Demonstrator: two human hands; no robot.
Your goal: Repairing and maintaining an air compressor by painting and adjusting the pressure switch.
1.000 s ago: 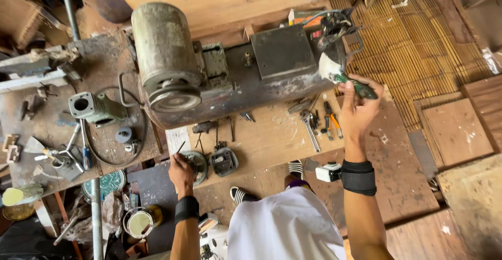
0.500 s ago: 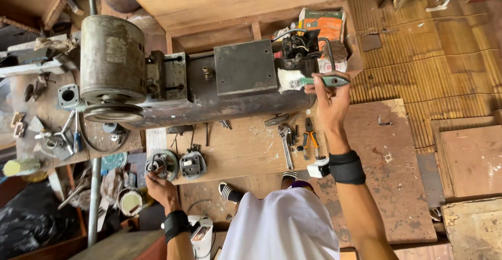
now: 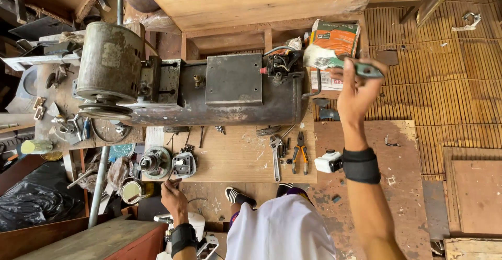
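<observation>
My right hand (image 3: 358, 90) is raised and closed on the green handle of a paintbrush (image 3: 334, 61), whose pale bristles sit by the wiring box at the right end of a rusty tank (image 3: 230, 103). A drum-shaped motor (image 3: 110, 69) with a pulley is mounted on the tank's left end. My left hand (image 3: 173, 196) is low, fingers curled, touching the front edge of the plywood board (image 3: 238, 158) just below a round metal part (image 3: 155, 162) and a small grey housing (image 3: 184, 164). It holds nothing that I can see.
Pliers (image 3: 300, 153) and a wrench (image 3: 275, 155) lie on the board. A small white device (image 3: 329, 161) sits beside my right wrist. An orange carton (image 3: 334, 38) stands behind the tank. Cluttered metal parts fill the left bench (image 3: 57, 124). Bamboo matting (image 3: 444, 82) covers the right floor.
My right hand has lifted the brush up and rightward off the tank's end. My left hand has slid right along the board's edge. The view has shifted.
</observation>
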